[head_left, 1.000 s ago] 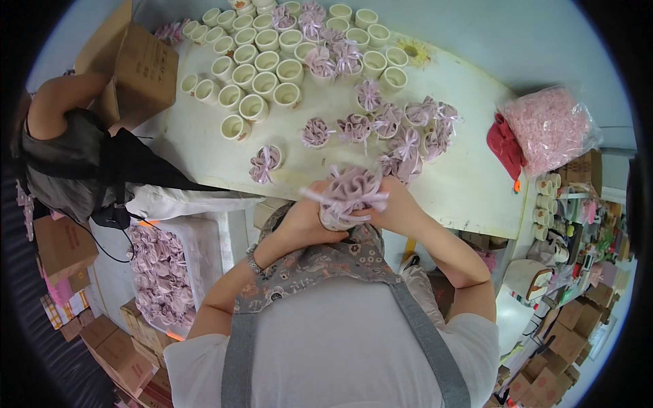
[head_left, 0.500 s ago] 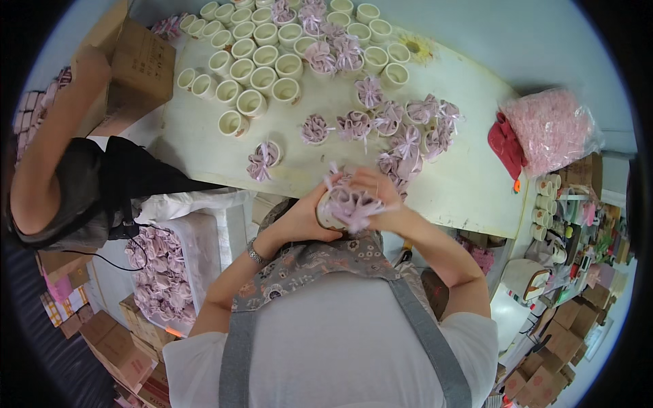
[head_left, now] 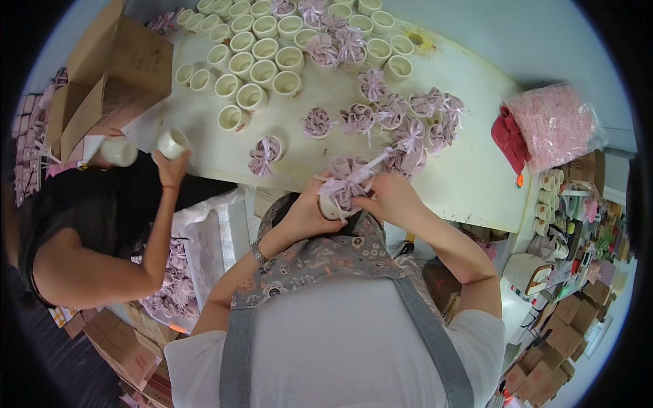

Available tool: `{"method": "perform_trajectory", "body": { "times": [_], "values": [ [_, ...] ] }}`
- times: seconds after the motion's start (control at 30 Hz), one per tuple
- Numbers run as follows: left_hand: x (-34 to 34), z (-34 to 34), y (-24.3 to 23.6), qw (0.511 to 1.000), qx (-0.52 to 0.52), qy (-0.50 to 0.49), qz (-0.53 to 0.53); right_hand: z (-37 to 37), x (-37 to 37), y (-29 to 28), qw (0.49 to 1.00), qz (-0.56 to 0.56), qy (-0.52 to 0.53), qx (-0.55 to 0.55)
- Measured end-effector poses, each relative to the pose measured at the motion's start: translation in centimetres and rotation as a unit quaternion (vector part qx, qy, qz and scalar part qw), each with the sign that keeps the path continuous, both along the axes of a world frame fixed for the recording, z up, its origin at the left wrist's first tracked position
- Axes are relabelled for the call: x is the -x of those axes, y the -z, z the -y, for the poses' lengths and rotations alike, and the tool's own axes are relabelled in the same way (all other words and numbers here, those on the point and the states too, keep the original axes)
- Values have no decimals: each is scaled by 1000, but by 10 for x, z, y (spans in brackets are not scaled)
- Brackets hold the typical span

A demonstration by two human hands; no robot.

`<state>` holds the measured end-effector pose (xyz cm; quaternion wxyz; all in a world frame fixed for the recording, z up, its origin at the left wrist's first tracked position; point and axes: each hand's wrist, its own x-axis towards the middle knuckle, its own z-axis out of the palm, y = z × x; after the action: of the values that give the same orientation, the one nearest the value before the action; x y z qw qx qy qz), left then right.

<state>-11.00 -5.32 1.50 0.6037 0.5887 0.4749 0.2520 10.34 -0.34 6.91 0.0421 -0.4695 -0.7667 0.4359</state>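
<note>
Close to my body, by the table's front edge, a cream cup [head_left: 332, 210] is tilted in my left hand [head_left: 303, 216], its fingers wrapped round the side. A mauve fabric pouch [head_left: 345, 174] with a gathered, ruffled top and a pale ribbon [head_left: 367, 166] fills the cup. My right hand [head_left: 393, 200] is closed, thumb and fingers pinching the pouch's right edge; whether ribbon is also in the pinch is hidden. Just beyond my hands stands a cup with a similar pouch [head_left: 260, 160]. More pouch-filled cups [head_left: 409, 136] cluster to the right.
Rows of bare cream cups [head_left: 264, 71] cover the far left of the table [head_left: 469, 163]. At left, a co-worker's hand [head_left: 173, 166] holds a cup, near an open cardboard box [head_left: 129, 68]. A bag of pink material [head_left: 551, 126] and a red cloth item [head_left: 509, 141] lie right.
My right hand has moved down from above the pouch to its right edge, and the ribbon now shows across the top. The co-worker's arm has come out of the box area, with two cups now showing.
</note>
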Motion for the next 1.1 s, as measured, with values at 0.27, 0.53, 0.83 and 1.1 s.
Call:
{"method": "perform_trajectory", "body": {
  "times": [0.27,0.53,0.83,1.1],
  "values": [
    [-7,3,15,973,124,-92,170,-7,20,34,997,79,-13,0],
    [-18,-51,25,965,-205,57,-156,-16,16,53,957,-213,193,-41],
    [-16,-168,10,918,-309,-12,-249,-42,-24,79,891,-258,373,-29],
    [-27,-252,99,941,-175,92,-275,-3,-28,184,994,-7,5,-106]
  ]
}}
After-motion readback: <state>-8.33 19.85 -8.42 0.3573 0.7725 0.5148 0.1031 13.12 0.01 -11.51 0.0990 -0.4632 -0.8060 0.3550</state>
